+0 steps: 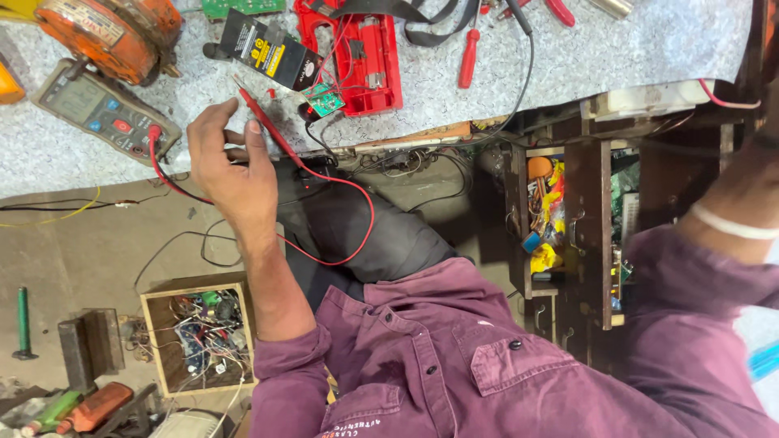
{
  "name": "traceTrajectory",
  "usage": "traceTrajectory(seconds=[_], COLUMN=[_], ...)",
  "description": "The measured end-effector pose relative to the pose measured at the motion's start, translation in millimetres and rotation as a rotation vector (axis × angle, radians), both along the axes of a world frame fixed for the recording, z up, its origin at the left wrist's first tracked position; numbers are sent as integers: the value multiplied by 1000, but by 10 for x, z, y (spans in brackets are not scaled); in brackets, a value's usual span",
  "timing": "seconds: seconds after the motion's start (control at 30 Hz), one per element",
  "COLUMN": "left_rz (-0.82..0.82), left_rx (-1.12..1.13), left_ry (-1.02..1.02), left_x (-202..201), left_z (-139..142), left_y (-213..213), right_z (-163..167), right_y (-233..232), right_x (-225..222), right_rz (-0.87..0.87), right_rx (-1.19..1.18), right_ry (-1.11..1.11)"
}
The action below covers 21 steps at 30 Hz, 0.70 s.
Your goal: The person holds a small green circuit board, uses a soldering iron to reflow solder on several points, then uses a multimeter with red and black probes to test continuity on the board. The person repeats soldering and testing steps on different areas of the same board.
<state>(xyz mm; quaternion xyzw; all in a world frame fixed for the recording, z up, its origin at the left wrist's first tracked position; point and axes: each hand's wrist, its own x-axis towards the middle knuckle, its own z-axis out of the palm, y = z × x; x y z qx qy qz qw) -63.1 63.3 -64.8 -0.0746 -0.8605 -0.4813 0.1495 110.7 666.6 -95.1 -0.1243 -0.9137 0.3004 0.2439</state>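
My left hand point(223, 158) pinches a red test probe point(272, 130) between thumb and fingers at the bench edge. The probe's tip points up towards a small green circuit board point(326, 101). Its red lead point(357, 219) loops over my dark trouser leg and runs back to a grey multimeter point(101, 109) lying on the speckled bench top point(617, 49). My right forearm point(730, 203), with a white band around the wrist, reaches off the right edge, so that hand is hidden.
On the bench lie a red plastic casing point(369, 65), a black box with a yellow label point(272, 50), an orange wound coil point(109, 32) and a red screwdriver point(468, 57). Open wooden drawers point(584, 219) hold parts. A wooden box of wires point(199, 332) stands on the floor.
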Motion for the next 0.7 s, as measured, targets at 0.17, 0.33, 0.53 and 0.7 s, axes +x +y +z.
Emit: traceTrajectory(seconds=[0.17,0.33,0.53,0.7], left_rz=[-17,-303,-428,-365], left_rx=[314,696,488,507], left_ry=[123,34,157,184], left_x=[55,208,207,72], left_z=[64,332,638,473], left_y=[271,624,822,847], right_z=[-402,-598,-397,-431], right_y=[-675,-1565,-2073,-2105], right_x=[-139,-526,-829,-850], right_rz=[411,644,722,681], right_rx=[-1372,-1663,-1739,-1712], right_ry=[474,418,269,226])
